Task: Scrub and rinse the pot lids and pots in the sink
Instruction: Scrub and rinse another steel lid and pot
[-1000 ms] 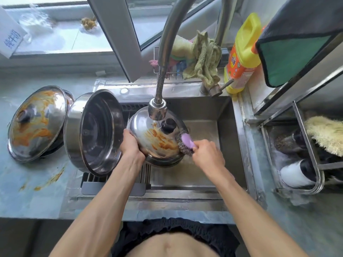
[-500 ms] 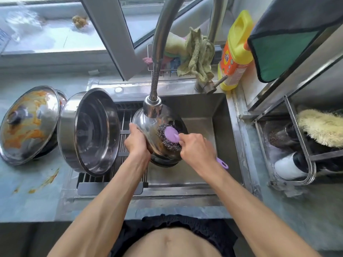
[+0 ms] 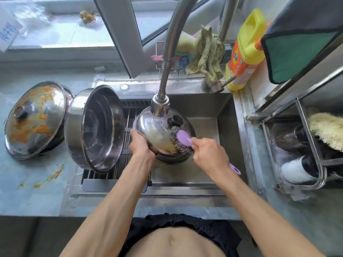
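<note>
A steel pot lid [image 3: 148, 123] with a black knob is tilted over the sink [image 3: 226, 123], under the running faucet head [image 3: 160, 107]. My left hand [image 3: 141, 143] grips the lid's left rim. My right hand [image 3: 209, 154] holds a purple-handled steel-wool scrubber [image 3: 181, 140], its wire pad pressed on the lid's lower right part. Yellowish residue smears the lid near the pad. A large steel pot [image 3: 94, 128] leans on its side on the drain rack at the sink's left. A second lid [image 3: 35, 117], streaked with orange sauce, rests on another pot on the counter.
A yellow detergent bottle [image 3: 245, 51] and a green rag [image 3: 206, 54] stand behind the sink. A wire dish rack [image 3: 300, 151] with a white cup and a fluffy brush sits at the right. Orange sauce spots mark the counter [image 3: 37, 182] at the left.
The orange sauce on the held lid has been scrubbed to a pale smear. The scrubber went left across the lid, then back to its lower right. Water now runs onto the lid.
</note>
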Action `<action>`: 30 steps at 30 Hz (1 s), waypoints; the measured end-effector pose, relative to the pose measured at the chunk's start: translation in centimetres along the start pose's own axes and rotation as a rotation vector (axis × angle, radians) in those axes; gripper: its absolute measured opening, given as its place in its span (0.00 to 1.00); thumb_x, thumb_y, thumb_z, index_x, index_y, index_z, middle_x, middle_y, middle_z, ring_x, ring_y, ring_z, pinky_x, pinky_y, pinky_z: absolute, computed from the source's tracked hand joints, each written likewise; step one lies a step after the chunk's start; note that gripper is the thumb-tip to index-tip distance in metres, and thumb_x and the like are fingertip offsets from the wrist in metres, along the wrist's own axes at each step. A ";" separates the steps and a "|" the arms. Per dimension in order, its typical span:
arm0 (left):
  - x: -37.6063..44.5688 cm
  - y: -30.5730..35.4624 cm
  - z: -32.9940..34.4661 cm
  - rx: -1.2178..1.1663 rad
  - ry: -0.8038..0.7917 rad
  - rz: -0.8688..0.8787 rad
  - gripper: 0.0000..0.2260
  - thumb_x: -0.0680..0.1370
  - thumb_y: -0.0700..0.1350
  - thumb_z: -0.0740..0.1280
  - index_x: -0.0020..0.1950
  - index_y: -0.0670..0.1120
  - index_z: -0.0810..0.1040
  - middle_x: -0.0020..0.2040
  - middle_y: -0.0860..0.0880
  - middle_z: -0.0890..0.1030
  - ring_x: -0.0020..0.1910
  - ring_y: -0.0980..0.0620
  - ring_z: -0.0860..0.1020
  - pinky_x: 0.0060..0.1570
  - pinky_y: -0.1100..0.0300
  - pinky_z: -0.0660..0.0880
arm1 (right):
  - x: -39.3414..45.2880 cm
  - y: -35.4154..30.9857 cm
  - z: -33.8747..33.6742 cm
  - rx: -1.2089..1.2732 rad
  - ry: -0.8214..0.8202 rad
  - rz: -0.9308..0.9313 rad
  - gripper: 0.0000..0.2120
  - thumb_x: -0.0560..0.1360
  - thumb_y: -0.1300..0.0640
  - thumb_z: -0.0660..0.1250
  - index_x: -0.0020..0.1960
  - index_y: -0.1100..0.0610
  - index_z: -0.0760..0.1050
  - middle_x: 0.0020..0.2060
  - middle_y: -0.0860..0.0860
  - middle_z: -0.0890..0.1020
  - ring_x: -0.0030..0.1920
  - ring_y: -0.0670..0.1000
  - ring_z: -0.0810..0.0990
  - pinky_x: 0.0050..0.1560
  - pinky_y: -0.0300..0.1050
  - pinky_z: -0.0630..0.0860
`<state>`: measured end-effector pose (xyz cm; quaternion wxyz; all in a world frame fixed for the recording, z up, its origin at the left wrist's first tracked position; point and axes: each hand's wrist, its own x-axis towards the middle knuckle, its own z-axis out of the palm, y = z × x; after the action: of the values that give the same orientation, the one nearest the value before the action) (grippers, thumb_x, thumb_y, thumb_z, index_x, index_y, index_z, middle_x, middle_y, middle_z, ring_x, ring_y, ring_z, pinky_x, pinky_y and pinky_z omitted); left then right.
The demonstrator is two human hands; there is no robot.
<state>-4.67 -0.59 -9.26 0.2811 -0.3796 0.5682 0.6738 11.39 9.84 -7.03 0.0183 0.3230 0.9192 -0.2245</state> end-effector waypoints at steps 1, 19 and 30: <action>-0.1 -0.2 0.0 -0.006 0.011 0.006 0.11 0.80 0.53 0.64 0.45 0.46 0.78 0.44 0.48 0.85 0.42 0.47 0.84 0.47 0.46 0.84 | -0.3 0.1 0.2 -0.005 0.006 0.016 0.09 0.79 0.57 0.59 0.54 0.53 0.77 0.43 0.56 0.79 0.45 0.64 0.80 0.40 0.51 0.71; -1.8 -0.4 0.9 0.092 -0.016 0.174 0.17 0.81 0.57 0.64 0.41 0.45 0.80 0.39 0.51 0.83 0.35 0.52 0.80 0.39 0.57 0.81 | -2.2 0.0 0.2 0.010 0.053 -0.006 0.09 0.81 0.55 0.58 0.56 0.54 0.76 0.44 0.57 0.78 0.45 0.64 0.80 0.40 0.52 0.71; -0.6 1.3 0.1 0.277 -0.232 -0.014 0.14 0.84 0.55 0.64 0.55 0.45 0.83 0.45 0.45 0.88 0.38 0.48 0.86 0.31 0.53 0.82 | 1.3 0.3 -1.0 0.392 0.012 0.076 0.09 0.75 0.58 0.63 0.46 0.58 0.82 0.34 0.56 0.81 0.41 0.60 0.78 0.42 0.52 0.75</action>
<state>-5.40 -0.69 -7.99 0.3991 -0.2611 0.6166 0.6263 10.62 11.24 -6.53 -0.0420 0.3563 0.8450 -0.3965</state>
